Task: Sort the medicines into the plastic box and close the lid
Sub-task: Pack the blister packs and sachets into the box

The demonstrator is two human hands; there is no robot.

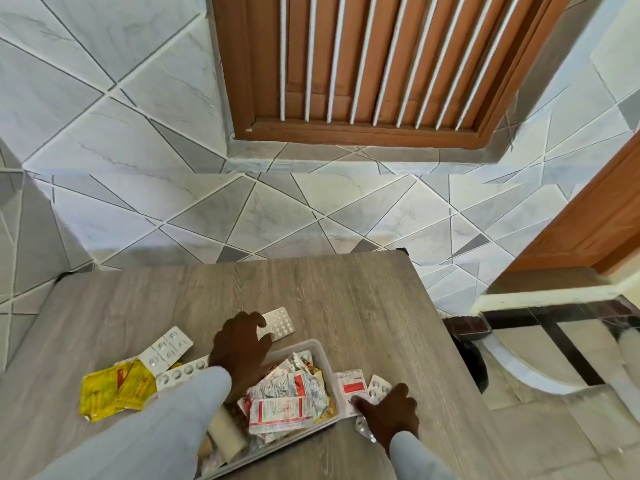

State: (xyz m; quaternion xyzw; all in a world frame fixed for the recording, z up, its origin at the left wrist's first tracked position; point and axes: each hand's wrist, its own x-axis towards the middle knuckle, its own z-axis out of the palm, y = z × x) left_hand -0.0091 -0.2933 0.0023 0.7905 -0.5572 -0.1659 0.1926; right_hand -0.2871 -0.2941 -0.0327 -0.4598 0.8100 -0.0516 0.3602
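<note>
On the grey wood-grain table [346, 292], the translucent rectangular box [320, 351] sits open, heaped with crinkled foil strips [294, 396]. The left hand [242, 348] reaches past it, fingers curled on a white blister sheet [282, 325]. The right hand [391, 414] lies spread, gripping nothing, on foil packs [353, 386] beside the box. A crumpled yellow sachet [114, 389] lies left.

Bright, even daylight, soft faint shadows, no glare — wide-angle bending at edges, slight blur bottom right.
</note>
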